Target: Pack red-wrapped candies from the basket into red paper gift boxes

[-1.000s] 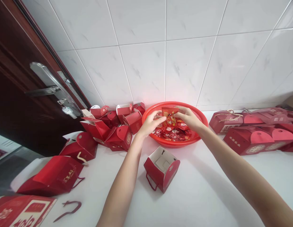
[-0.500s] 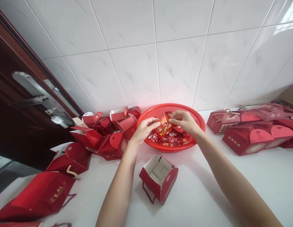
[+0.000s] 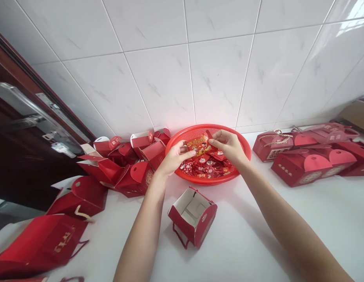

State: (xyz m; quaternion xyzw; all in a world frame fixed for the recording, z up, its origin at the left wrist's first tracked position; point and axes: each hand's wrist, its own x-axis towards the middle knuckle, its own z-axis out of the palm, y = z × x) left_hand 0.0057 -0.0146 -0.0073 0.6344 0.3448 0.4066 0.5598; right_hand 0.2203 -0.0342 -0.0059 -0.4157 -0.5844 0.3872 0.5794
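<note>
Over a red plastic basket (image 3: 209, 181), both hands hold one red candy packet (image 3: 198, 145) with gold lettering. My left hand (image 3: 173, 158) pinches its left side, thumb in front. The packet's right end is between the fingers of my right hand (image 3: 228, 145). Beneath it, several small red wrapped candies (image 3: 209, 166) lie in the basket. Closer to me stands a red gift box (image 3: 193, 217), its top open and its white inside bare, with a cord handle hanging down the near side.
Several open red boxes (image 3: 134, 178) crowd the left, beside a dark door (image 3: 17, 156) with a metal handle. Closed red boxes (image 3: 299, 166) stand in rows at the right. A tiled wall (image 3: 158, 86) rises behind the white table (image 3: 237, 239).
The packet is turned from a slant to nearly level, its gold lettering now facing me. Both hands still hold it. The whole view has shifted slightly.
</note>
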